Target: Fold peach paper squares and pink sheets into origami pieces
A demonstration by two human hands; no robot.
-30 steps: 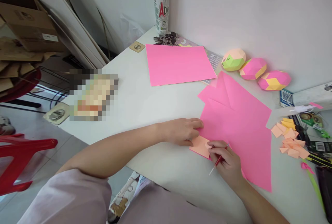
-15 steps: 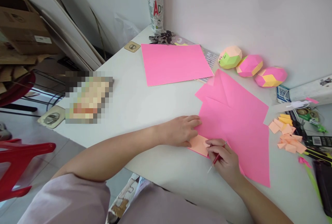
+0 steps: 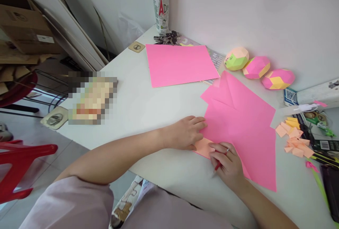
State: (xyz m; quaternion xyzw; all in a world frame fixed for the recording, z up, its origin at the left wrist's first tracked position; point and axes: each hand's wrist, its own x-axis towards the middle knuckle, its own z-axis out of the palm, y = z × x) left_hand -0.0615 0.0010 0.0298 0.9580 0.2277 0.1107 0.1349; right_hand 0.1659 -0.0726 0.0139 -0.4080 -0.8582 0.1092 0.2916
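Note:
Near the table's front edge an orange paper piece (image 3: 203, 146) lies on the pink paper (image 3: 254, 140). My left hand (image 3: 188, 133) rests palm down with fingers stretched out, fingertips on the pink sheet and thumb at the orange piece's left end. At its right end is my right hand (image 3: 228, 162), fingers closed around a slim red pen-like tool (image 3: 218, 166). Most of that tool is hidden behind the fingers, and I cannot make out its exact kind. The pink paper lies in overlapping, creased layers to the right.
Another pink sheet (image 3: 182, 65) lies farther back, near keys (image 3: 168, 38) and a white bottle (image 3: 161, 6). Three faceted paper shapes (image 3: 256, 67) line the wall. Small folded orange papers (image 3: 298, 145) sit at right beside a black case (image 3: 329, 186). A red stool (image 3: 34, 154) stands left.
The red tool in my right hand has tilted, so less of it shows past the fingers. My left hand stays on the papers. The whole view has shifted slightly.

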